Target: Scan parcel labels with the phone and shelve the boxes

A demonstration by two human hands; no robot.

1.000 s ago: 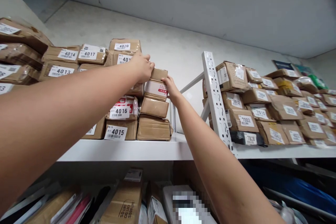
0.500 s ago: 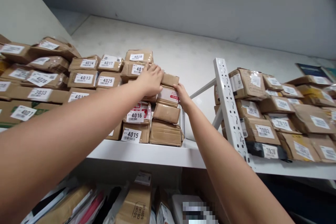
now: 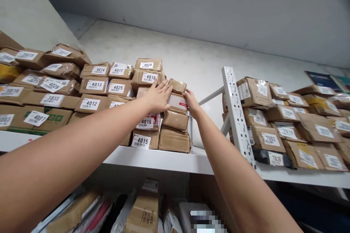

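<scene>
My left hand (image 3: pixel 159 96) lies with spread fingers against the front of stacked cardboard boxes, just below and right of the box labelled 4018 (image 3: pixel 143 77). Its fingertips reach the left side of a small brown box (image 3: pixel 177 86) on the right-hand column. At that column's right side is my right hand (image 3: pixel 193 104), fingers extended and touching the edge of a box with a white front and red print (image 3: pixel 179 102). Below sit two plain brown boxes (image 3: pixel 175 120). Under my left hand are boxes labelled 4016 (image 3: pixel 145 123) and 4015 (image 3: pixel 143 141). My palms hide parts of the boxes behind.
Numbered boxes (image 3: pixel 93 85) fill the white shelf (image 3: pixel 164 161) to the left. A perforated metal upright (image 3: pixel 236 113) stands right of my right hand, with more parcels (image 3: pixel 273 138) beyond. Below, the lower shelf holds an upright carton (image 3: pixel 143 209) and several packages.
The view has shifted slightly, so the left boxes appear further right and lower. My left hand has slid down, uncovering the 4018 label. My right hand stays at the column's edge.
</scene>
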